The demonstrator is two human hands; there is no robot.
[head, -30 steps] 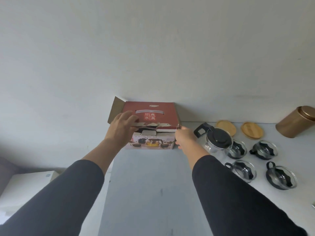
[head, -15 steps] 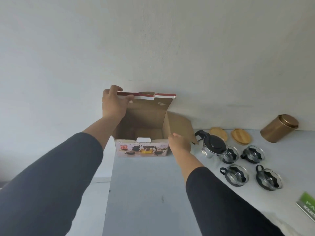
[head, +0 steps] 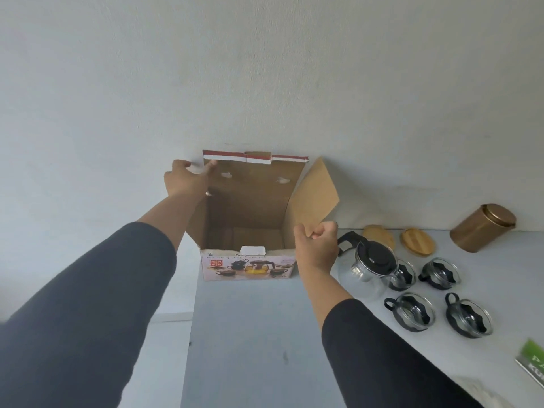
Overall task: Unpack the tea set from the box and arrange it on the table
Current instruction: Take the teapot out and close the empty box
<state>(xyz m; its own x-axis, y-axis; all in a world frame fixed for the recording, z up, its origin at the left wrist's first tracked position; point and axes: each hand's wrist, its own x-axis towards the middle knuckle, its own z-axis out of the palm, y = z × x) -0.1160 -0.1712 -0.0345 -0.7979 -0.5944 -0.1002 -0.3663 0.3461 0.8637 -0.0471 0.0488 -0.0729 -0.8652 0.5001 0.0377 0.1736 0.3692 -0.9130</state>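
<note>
The lid has been swung fully up and the right flap folded out since a second ago. The lid is gripped by the left hand, the flap pinched by the right hand. The box stands opened on the bench; the teapot and cups are already set out beside it.

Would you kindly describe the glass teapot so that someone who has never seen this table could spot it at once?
Start at the open cardboard box standing against the wall. Just right of it, beside the right hand, stands the glass teapot. Unlike the four small glass cups nearby, it is larger and taller, with a black lid and black handle.
</note>
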